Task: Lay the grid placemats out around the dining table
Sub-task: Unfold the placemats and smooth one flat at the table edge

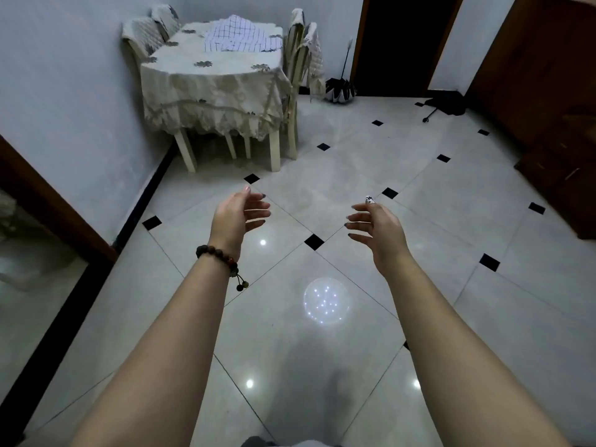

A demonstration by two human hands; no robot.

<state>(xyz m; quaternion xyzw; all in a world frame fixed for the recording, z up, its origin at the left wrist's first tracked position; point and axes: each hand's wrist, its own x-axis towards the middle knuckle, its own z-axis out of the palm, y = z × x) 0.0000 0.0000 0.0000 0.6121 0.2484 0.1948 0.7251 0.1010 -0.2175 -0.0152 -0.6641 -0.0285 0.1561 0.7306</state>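
A heap of white grid placemats (240, 34) lies on the far half of the dining table (206, 79), which wears a cream lace cloth and stands against the left wall. My left hand (237, 216), with a bead bracelet at the wrist, and my right hand (375, 225) are stretched out over the tiled floor, well short of the table. Both hands hold nothing and their fingers are spread, palms turned toward each other.
Covered chairs stand at the table's left (146, 37) and right (304, 43). A folded umbrella (340, 88) leans by a dark doorway, another dark object (446, 103) lies on the floor. A wooden cabinet (554, 124) fills the right side. Glossy tiled floor lies between me and the table.
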